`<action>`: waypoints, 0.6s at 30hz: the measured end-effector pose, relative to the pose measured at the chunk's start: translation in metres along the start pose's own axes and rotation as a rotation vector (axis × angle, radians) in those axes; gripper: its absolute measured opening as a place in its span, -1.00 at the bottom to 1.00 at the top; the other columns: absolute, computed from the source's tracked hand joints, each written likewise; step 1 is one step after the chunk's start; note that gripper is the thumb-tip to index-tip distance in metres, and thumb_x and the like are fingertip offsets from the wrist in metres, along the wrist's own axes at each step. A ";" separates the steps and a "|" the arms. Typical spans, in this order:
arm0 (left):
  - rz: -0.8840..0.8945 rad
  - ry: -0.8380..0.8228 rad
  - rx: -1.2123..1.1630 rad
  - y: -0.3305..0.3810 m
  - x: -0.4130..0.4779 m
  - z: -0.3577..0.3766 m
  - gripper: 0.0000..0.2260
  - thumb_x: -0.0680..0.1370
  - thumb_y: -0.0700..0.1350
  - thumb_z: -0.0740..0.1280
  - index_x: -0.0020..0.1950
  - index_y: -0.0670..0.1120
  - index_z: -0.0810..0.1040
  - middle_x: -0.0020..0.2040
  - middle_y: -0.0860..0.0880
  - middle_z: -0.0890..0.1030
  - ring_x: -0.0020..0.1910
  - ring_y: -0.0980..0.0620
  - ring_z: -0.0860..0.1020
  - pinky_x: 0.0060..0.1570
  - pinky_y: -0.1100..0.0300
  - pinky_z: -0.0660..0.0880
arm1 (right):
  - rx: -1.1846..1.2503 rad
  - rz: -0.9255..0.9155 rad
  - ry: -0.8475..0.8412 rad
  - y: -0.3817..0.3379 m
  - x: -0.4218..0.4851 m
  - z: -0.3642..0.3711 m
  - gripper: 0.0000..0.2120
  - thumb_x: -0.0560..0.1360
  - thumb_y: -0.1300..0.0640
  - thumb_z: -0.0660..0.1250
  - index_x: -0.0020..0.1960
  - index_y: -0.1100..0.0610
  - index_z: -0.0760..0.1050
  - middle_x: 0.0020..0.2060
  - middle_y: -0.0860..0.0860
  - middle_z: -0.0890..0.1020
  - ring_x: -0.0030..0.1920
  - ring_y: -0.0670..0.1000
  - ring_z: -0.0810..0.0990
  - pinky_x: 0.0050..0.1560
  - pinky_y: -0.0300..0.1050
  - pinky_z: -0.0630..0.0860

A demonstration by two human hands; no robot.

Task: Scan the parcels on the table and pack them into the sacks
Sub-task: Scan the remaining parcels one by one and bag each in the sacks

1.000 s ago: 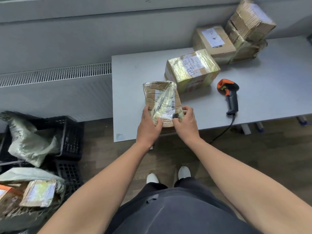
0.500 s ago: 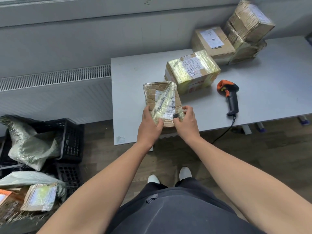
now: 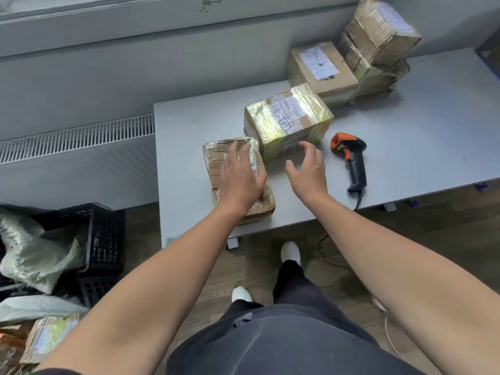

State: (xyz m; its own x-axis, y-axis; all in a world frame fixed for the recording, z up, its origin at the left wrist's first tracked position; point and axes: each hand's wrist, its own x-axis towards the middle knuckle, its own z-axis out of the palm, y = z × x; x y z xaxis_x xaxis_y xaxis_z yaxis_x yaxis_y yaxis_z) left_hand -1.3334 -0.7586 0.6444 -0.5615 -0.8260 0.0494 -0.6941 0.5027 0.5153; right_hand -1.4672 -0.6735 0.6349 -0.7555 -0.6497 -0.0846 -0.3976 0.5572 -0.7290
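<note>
Head cam: your flat parcel (image 3: 215,161) lies at the table's (image 3: 419,147) near-left corner, long axis pointing away toward the wall (image 3: 81,77). Left hand (image 3: 241,180) rests flat on it; right hand (image 3: 307,169) hovers loose and empty beside it.

flat parcel (image 3: 216,161) left of scanner (image 3: 351,155) | both on table (image 3: 419,136)

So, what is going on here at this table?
A person is handling parcels at a grey table. The left hand lies flat on a plastic-wrapped parcel near the front edge. The right hand is open in the air and holds nothing, between that parcel and the scanner, which lies on the table. A taped box and more boxes wait behind. On the floor to the left, sacks sit in black crates.
</note>
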 end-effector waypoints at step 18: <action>-0.078 -0.010 0.082 0.035 0.154 0.050 -0.63 0.50 -0.16 0.42 0.31 -0.04 0.53 0.49 -0.11 0.35 0.48 -0.13 0.28 0.36 -0.06 0.34 | -0.313 -0.313 -0.138 0.009 0.181 -0.009 -0.55 0.48 -0.04 0.45 0.36 -0.10 0.51 0.54 -0.01 0.28 0.56 0.20 0.07 0.50 0.16 0.10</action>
State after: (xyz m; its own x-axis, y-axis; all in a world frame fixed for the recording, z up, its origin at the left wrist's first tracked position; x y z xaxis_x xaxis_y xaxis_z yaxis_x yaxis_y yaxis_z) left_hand -1.4666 -0.8557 0.6273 -0.5083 -0.8612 0.0035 -0.7701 0.4563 0.4459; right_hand -1.6123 -0.7816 0.6196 -0.5064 -0.8623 0.0018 -0.7494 0.4390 -0.4957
